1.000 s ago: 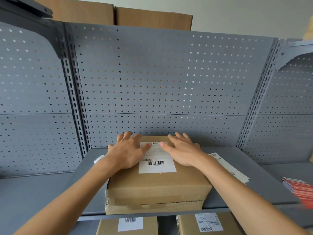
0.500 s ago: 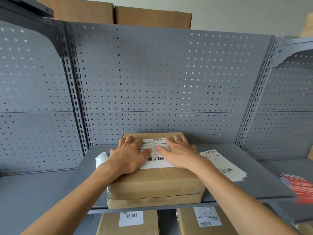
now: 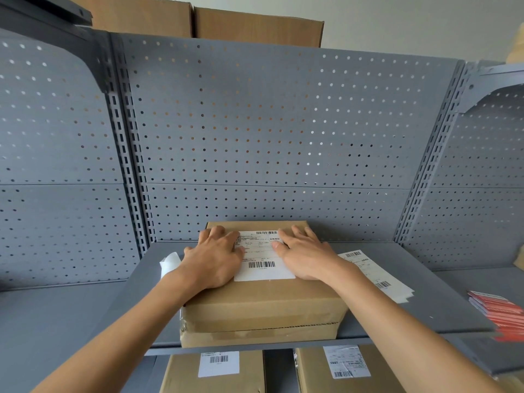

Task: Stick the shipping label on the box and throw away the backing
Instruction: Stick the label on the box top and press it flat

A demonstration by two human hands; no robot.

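You're pressing both hands flat on the cardboard box (image 3: 263, 304), which is sitting on the grey metal shelf (image 3: 419, 313) just in front of the perforated back panel (image 3: 269, 131). The white shipping label (image 3: 262, 258) is lying on the box top, barcode facing you, and looking flat against the cardboard. Your left hand (image 3: 212, 259) is covering the label's left edge, grip spread wide, fingers (image 3: 217, 232) reaching toward the far edge of the box, thumb resting on the label. Your right hand (image 3: 304, 255) is doing the same on the right edge, grip spread, palm down, pinching nothing. A curled white backing sheet (image 3: 170, 263) is lying on the shelf just left of the box, partly hidden behind your left wrist. A stack of spare labels (image 3: 374, 275) is lying on the shelf to the right of the box, partly under your right forearm. A stack of red leaflets (image 3: 499, 310) is sitting further right, well apart from the box. Two labelled boxes (image 3: 215, 373) are showing on the level below, and two large cartons (image 3: 198, 18) are standing behind the top of the panel
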